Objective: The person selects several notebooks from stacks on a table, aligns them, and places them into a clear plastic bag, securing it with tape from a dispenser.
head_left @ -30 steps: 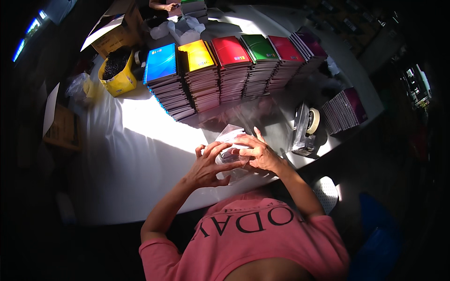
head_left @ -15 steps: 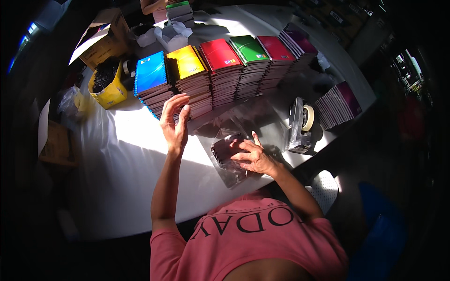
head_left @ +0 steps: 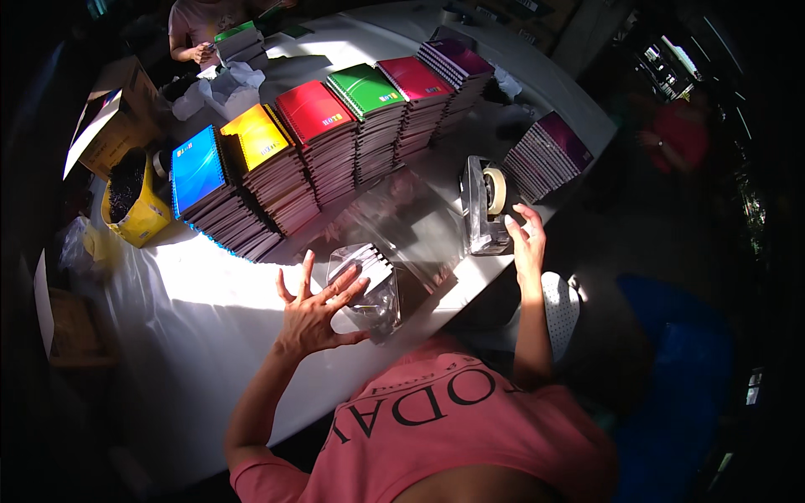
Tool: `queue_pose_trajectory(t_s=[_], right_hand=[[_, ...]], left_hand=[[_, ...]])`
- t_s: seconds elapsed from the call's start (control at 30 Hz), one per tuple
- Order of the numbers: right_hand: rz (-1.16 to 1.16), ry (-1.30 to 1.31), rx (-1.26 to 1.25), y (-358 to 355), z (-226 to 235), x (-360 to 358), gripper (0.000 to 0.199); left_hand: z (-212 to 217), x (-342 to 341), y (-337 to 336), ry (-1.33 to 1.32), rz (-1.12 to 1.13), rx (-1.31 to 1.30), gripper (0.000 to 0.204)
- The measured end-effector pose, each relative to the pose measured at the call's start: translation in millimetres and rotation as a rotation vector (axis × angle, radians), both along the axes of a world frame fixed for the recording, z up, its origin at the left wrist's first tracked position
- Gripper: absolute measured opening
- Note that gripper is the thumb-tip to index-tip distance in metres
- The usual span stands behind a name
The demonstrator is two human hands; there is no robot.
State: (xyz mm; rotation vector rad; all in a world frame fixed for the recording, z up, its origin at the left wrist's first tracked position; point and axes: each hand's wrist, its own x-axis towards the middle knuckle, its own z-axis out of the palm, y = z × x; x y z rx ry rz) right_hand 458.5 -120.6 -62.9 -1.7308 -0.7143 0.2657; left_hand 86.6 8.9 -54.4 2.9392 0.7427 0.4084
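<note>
My left hand (head_left: pixel 312 320) is open, its fingers spread over a small spiral-bound notebook (head_left: pixel 374 263) in a clear plastic bag (head_left: pixel 379 312) near the table's front edge. The notebook's pale side with dark stripes faces up. To the right, my right hand (head_left: pixel 528 247) is raised with thumb and fingers apart beside a tape dispenser (head_left: pixel 478 228) with a roll of tape (head_left: pixel 496 191). No strip of tape can be made out in its fingers. More clear plastic bags (head_left: pixel 419 222) lie flat between the notebook and the dispenser.
Tall stacks of spiral notebooks, from blue (head_left: pixel 199 172) to purple (head_left: pixel 457 60), stand in a row beyond my hands. Another purple stack (head_left: pixel 549 155) is at the right. A yellow container (head_left: pixel 144 220) and cardboard box (head_left: pixel 126 138) stand left. Across the table, a person (head_left: pixel 201 29) handles green notebooks.
My right hand has left the bagged notebook and moved right to the tape dispenser. My left hand has come down onto the notebook, which now shows a pale side. The view has shifted.
</note>
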Motion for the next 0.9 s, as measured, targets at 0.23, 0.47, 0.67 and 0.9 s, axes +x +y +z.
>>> queue_pose_trajectory(t_s=[0.23, 0.47, 0.67, 0.9], right_hand=[[0.141, 0.593, -0.329, -13.7, -22.9, 34.1, 0.023], [0.025, 0.654, -0.049, -37.9, -36.4, 12.6, 0.025], [-0.079, -0.003, -0.178, -33.9, -26.0, -1.3, 0.02], [1.284, 0.413, -0.349, 100.6, 77.8, -103.9, 0.071]], left_hand=[[14.9, -1.9, 4.3, 0.114, -0.038, -0.091, 0.092], [15.3, -2.3, 2.7, 0.157, -0.016, -0.12, 0.094], [15.6, -4.4, 4.1, 0.203, -0.065, -0.143, 0.097], [17.0, -5.6, 3.5, 0.178, -0.047, -0.142, 0.099]])
